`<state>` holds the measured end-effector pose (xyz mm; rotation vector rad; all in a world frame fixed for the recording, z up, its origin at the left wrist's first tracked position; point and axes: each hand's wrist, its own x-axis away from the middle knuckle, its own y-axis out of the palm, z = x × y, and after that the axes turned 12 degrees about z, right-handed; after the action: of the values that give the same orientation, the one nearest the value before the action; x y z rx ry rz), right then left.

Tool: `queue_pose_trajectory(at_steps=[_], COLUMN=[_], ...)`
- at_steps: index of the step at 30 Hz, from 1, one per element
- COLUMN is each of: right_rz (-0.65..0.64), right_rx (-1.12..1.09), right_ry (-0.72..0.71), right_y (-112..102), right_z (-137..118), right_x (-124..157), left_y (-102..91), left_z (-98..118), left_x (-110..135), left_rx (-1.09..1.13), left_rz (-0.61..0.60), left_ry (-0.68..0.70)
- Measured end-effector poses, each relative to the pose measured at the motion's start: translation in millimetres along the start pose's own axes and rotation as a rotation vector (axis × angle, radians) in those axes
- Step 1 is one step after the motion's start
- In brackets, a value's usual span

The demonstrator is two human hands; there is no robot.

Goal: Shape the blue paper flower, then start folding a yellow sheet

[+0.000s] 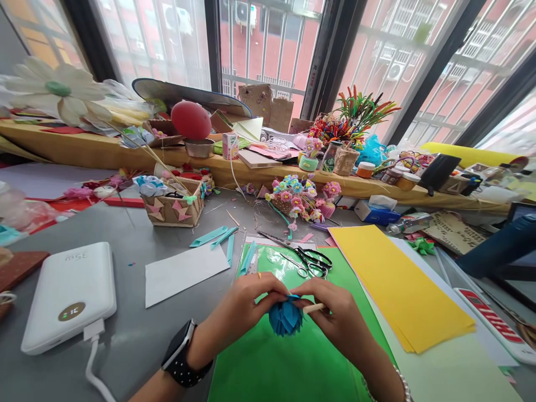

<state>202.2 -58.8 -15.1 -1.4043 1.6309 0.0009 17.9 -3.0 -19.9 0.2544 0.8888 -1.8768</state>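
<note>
A blue paper flower (285, 318) with layered pointed petals is held just above a green mat (288, 365). My left hand (255, 296), with a watch at its wrist, pinches the flower's upper left edge between thumb and fingers. On the other side my right hand (335, 304) is closed on the flower's upper right edge. A pale wooden stick (314, 307) juts from between the right fingers toward the flower; its other end is hidden in the hand. Beyond the hands, black-handled scissors (316, 259) and a smaller metal pair (298, 268) lie on the mat.
Folded light-blue paper strips (209, 236) and white paper (184, 273) lie left of the mat. A white power bank (71, 296) with a cable sits further left. Yellow paper sheets (397, 279) lie at right. A craft basket (173, 209) and small flowers (295, 195) stand behind.
</note>
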Motion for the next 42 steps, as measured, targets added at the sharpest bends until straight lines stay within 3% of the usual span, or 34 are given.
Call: queue_pose_trajectory(at_steps=[4, 8, 12, 15, 25, 36, 42], right_rz=[0.029, 0.148, 0.268, 0.289, 0.135, 0.107, 0.142], right_rx=[-0.005, -0.081, -0.116, -0.124, -0.136, -0.114, -0.037], right_ry=[0.006, 0.118, 0.252, 0.283, 0.288, 0.371, 0.288], right_y=[-1, -3, -4, -2, -9, -10, -7], right_z=[1, -2, -4, -3, -4, -2, -2], right_x=[-1, -1, 1, 2, -1, -2, 1], left_y=[-1.9, -5.2, -3.9, -2.0, -6.3, -8.5, -6.7], left_z=[4, -1, -5, -1, 5, 9, 8], left_x=[-3, -7, -6, -5, -7, -9, -8], left_rx=[0.118, 0.496, 0.698, 0.664, 0.513, 0.395, 0.360], left_rz=[0.021, 0.076, -0.034, -0.112, -0.103, -0.106, -0.106], left_ry=[-0.141, -0.337, -0.437, -0.490, -0.435, -0.411, -0.403])
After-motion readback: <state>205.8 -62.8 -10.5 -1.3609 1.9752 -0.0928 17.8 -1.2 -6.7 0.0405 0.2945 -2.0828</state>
